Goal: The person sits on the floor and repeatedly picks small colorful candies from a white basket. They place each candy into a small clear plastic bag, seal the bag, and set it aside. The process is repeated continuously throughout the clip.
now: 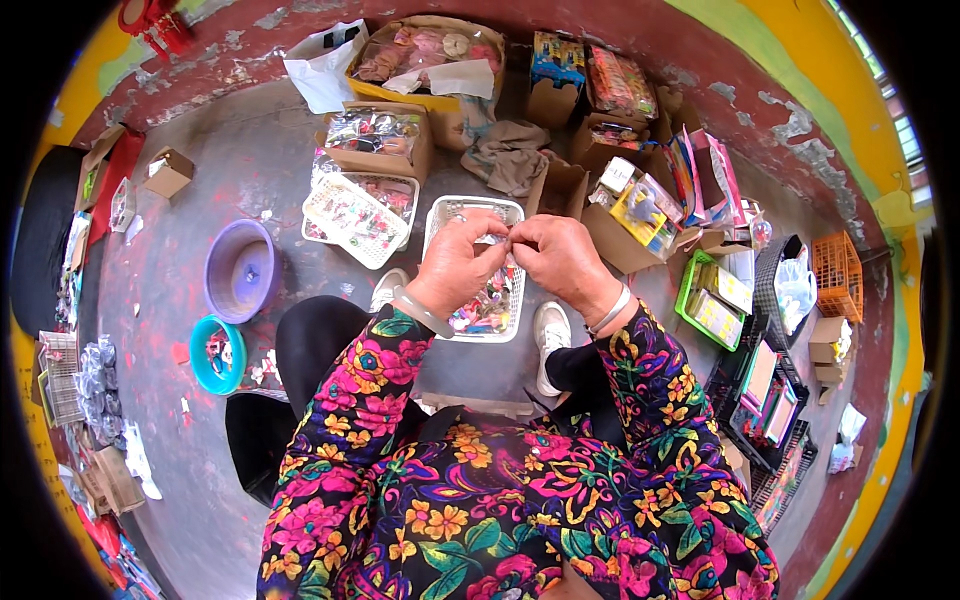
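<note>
Both hands meet over a white plastic basket (516, 300) that holds small colourful pieces (488, 312). My left hand (455, 262) is closed, thumb and fingers pinched together. Against it, fingertip to fingertip, my right hand (565, 262) pinches too. Something small sits between the fingertips, too little and too covered to name. Each wrist wears a bracelet, and floral sleeves run up both arms. The hands hide the far middle of the basket.
Left of the basket lie a white perforated tray (357, 218), a purple basin (242, 270) and a teal basin (217, 355). Filled cardboard boxes (620, 235) stand far right, with a green basket (690, 305) nearer. My shoes (551, 345) flank the basket.
</note>
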### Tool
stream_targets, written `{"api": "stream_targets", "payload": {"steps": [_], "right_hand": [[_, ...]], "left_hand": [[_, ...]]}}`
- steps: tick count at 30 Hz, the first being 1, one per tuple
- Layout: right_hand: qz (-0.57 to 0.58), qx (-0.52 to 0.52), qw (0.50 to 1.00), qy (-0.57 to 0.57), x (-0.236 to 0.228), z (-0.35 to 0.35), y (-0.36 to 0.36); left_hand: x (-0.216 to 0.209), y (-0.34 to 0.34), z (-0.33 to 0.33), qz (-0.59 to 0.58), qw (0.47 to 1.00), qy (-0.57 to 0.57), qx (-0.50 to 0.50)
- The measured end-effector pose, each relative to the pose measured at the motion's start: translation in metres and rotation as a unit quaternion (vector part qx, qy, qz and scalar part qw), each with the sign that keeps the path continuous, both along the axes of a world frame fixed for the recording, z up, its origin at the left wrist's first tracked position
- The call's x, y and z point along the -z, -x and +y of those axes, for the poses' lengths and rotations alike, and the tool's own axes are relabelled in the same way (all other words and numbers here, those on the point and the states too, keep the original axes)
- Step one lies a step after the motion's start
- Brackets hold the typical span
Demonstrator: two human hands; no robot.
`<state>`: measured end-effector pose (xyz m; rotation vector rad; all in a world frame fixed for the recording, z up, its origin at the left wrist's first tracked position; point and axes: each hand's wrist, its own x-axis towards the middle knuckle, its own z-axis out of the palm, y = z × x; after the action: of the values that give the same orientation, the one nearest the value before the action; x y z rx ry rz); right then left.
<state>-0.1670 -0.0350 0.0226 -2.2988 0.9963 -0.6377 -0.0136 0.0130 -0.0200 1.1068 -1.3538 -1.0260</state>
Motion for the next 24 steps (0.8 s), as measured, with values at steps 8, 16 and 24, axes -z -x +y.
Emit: {"api": "stream_targets", "payload": {"steps": [8,16,24], "right_hand": [[-0.025,0.020,0.999,-0.007,-0.001,0.004,-0.004],[0.024,0.010,0.998,0.064,0.007,0.012,-0.015],[0.009,0.019,0.993,0.115,0.010,0.010,-0.015]], "left_hand": [[0.003,0.001,-0.001,-0.037,0.999,-0.010,-0.028],[0.014,0.003,0.000,-0.071,0.993,-0.015,-0.093],[0.012,0.001,-0.002,0.081,0.990,-0.102,-0.051]]}}
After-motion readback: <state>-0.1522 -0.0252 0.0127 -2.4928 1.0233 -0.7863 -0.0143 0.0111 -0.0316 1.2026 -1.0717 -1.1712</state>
